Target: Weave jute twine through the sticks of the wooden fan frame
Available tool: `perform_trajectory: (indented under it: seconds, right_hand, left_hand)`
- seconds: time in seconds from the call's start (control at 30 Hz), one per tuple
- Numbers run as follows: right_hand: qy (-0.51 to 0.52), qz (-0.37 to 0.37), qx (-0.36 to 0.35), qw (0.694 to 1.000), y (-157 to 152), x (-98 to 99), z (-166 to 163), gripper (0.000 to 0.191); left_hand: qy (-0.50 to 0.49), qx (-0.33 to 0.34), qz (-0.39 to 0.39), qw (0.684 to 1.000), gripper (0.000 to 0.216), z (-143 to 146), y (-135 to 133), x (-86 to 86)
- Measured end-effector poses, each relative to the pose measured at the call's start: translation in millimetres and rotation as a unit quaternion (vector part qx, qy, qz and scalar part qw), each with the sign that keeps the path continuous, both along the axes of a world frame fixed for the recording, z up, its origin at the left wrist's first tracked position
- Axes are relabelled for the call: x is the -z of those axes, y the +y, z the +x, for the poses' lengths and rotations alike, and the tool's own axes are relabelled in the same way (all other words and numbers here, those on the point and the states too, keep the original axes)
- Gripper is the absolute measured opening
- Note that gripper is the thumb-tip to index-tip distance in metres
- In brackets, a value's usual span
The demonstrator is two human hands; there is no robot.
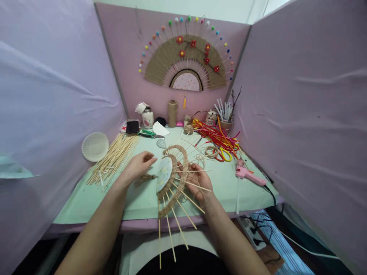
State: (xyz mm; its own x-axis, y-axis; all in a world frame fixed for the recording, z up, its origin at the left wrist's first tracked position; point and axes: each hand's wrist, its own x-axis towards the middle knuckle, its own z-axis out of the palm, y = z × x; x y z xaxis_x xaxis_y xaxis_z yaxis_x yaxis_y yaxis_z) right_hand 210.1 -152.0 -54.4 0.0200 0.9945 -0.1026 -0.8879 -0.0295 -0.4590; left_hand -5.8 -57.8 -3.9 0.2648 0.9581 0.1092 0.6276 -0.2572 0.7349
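A half-made fan [172, 179] of thin wooden sticks with bands of jute twine wound round them stands on edge over the green table mat [143, 198]. My right hand [199, 181] is behind it, fingers curled round the sticks and twine. My left hand [139, 165] is on its near side, fingers pinched together at the fan's top edge, with a loose twine end [143, 178] trailing below it.
A bundle of sticks [114, 158] and a paper plate [95, 146] lie left. Red and yellow pipe cleaners [220, 141] and a pink glue gun [248, 173] lie right. Scissors [149, 133], a twine spool [172, 113] and jars stand at the back. A finished fan [186, 63] hangs on the wall.
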Motion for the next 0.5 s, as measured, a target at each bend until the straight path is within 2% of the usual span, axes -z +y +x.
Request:
perform_trajectory:
  seconds: [0.03, 0.13, 0.27, 0.4, 0.5]
  right_hand:
    - [-0.005, 0.003, -0.002, 1.000, -0.1, -0.1, 0.1, 0.012]
    - [-0.014, 0.005, -0.017, 1.000, 0.1, -0.4, 0.9, 0.011]
    - [-0.014, -0.013, -0.032, 0.999, 0.3, -0.5, 2.0, 0.010]
    - [0.003, -0.018, -0.009, 1.000, -0.4, -1.8, 1.9, 0.009]
    - [0.034, -0.031, 0.013, 0.999, -1.7, -6.1, 0.8, 0.010]
  left_hand:
    - [0.005, 0.005, -0.002, 1.000, 0.048, 6.2, 4.2, 2.8]
    - [0.007, -0.002, -0.077, 0.997, 0.068, 22.3, 11.1, 11.2]
    - [-0.123, -0.005, -0.191, 0.974, 0.082, 31.2, 8.2, 15.9]
    - [-0.273, -0.023, -0.262, 0.926, 0.084, 32.0, 4.0, 16.5]
    - [-0.355, -0.024, -0.306, 0.883, 0.065, 31.7, 4.5, 19.8]
